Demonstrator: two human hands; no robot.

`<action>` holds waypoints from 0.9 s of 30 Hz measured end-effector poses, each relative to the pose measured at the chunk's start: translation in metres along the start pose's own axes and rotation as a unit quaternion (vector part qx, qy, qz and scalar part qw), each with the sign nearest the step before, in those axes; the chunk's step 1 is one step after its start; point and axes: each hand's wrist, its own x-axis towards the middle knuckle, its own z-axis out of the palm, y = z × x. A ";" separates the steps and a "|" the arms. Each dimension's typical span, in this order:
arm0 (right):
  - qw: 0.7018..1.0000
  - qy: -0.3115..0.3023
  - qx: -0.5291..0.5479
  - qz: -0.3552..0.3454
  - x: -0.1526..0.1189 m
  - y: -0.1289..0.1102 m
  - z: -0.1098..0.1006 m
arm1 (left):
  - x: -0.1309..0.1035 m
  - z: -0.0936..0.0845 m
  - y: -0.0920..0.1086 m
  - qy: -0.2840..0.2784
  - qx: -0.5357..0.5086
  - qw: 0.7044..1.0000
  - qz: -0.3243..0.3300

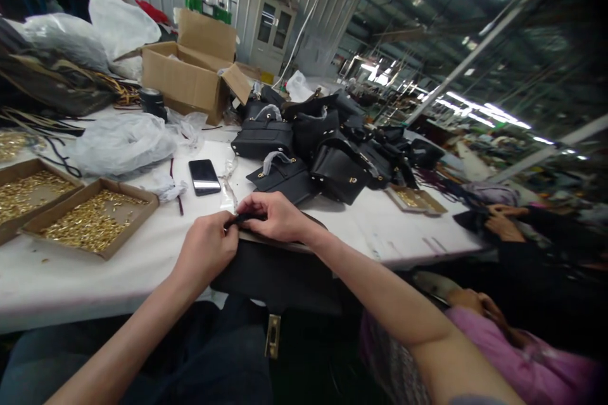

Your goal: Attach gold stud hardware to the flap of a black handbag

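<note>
A black handbag (280,275) lies at the table's front edge, its flap with a gold clasp (272,335) hanging down over the edge. At the bag's far left side, my left hand (209,243) pinches a short black strap piece (242,218). My right hand (278,215) grips the same piece from the right, fingers curled and close to the left hand. Fingers cover most of the strap, so its end is hidden. A black phone (204,177) and a small clear plastic bag (228,186) lie just beyond my hands.
Black handbags (304,139) are heaped behind my hands. To the left are cardboard trays of gold hardware (90,218), clear plastic (126,142) and a cardboard box (183,73). Another small tray (413,197) stands on the right. Co-workers' hands (506,221) are at the right edge.
</note>
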 end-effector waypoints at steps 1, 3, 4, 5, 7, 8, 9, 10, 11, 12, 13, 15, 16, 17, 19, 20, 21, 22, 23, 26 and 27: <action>1.000 0.008 -0.006 0.000 -0.001 -0.001 0.000 | 0.003 0.000 -0.001 -0.004 -0.005 1.000 0.002; 0.999 0.024 -0.022 -0.001 -0.005 -0.004 0.001 | 0.009 -0.001 -0.002 -0.013 -0.015 1.000 0.007; 0.999 0.031 -0.030 -0.003 -0.006 -0.007 0.001 | 0.012 -0.001 -0.003 -0.017 -0.019 1.000 0.010; 0.999 0.038 -0.039 -0.006 -0.007 -0.009 0.001 | 0.015 -0.001 -0.004 -0.020 -0.022 0.999 0.013; 0.997 0.050 -0.051 -0.013 -0.008 -0.012 0.000 | 0.020 -0.001 -0.005 -0.023 -0.028 0.999 0.011; 0.997 0.056 -0.053 -0.016 -0.008 -0.013 0.000 | 0.023 -0.001 -0.006 -0.024 -0.032 0.999 0.007; 0.997 0.061 -0.054 -0.015 -0.008 -0.012 0.000 | 0.025 -0.001 -0.006 -0.027 -0.036 0.999 0.004; 0.996 0.067 -0.054 -0.010 -0.008 -0.010 0.000 | 0.028 -0.001 -0.006 -0.029 -0.040 0.999 0.001; 0.996 0.075 -0.052 -0.002 -0.007 -0.008 0.000 | 0.030 -0.001 -0.006 -0.032 -0.046 0.998 0.000; 0.995 0.083 -0.050 0.009 -0.006 -0.005 0.001 | 0.032 -0.001 -0.007 -0.036 -0.051 0.998 0.000; 0.995 0.091 -0.046 0.021 -0.005 -0.001 0.001 | 0.034 -0.001 -0.007 -0.039 -0.056 0.998 0.000; 0.993 0.102 -0.030 0.044 -0.004 0.006 0.003 | 0.038 0.000 -0.008 -0.046 -0.062 0.997 0.000; 0.993 0.102 -0.020 0.053 -0.003 0.009 0.003 | 0.039 0.000 -0.008 -0.049 -0.063 0.997 0.000; 0.993 0.101 -0.011 0.061 -0.003 0.012 0.004 | 0.040 0.001 -0.009 -0.052 -0.064 0.997 -0.001; 0.993 0.094 0.005 0.072 -0.002 0.014 0.003 | 0.040 0.001 -0.011 -0.058 -0.069 0.996 -0.003; 0.993 0.089 0.014 0.077 -0.002 0.014 0.003 | 0.040 0.001 -0.012 -0.061 -0.073 0.995 -0.006; 0.993 0.084 0.024 0.081 -0.002 0.014 0.003 | 0.040 0.001 -0.012 -0.063 -0.078 0.995 -0.011; 0.993 0.080 0.032 0.085 -0.001 0.014 0.003 | 0.040 0.002 -0.013 -0.065 -0.082 0.994 -0.015; 0.992 0.079 0.035 0.087 -0.002 0.013 0.003 | 0.041 0.002 -0.014 -0.066 -0.086 0.994 -0.018; 0.991 0.101 0.020 0.080 -0.002 0.010 0.005 | 0.042 0.002 -0.015 -0.066 -0.089 0.994 -0.019; 0.991 0.112 0.010 0.076 -0.002 0.010 0.006 | 0.043 0.002 -0.016 -0.067 -0.089 0.994 -0.018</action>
